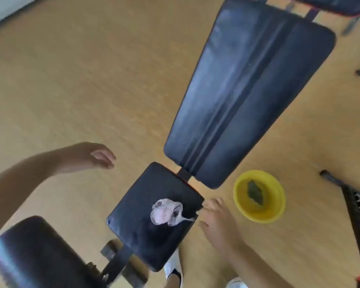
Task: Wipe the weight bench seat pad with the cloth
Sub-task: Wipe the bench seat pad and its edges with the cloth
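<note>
A crumpled pale pink-and-white cloth (167, 212) is lying near the right edge of the small black padded seat pad (152, 217). The right hand (217, 220), fingers (206, 204) spread and empty, is reaching beside it; the left hand (92, 156) is hovering open. Grasping it bunched flat should allow overlapping strokes.

We see both our forearms bare, with no sleeves in view. Our left hand (96, 156) and right hand (218, 221) wear no gloves, rings or watch. Below, our feet wear white shoes (174, 265) with a dark opening at the top.
</note>
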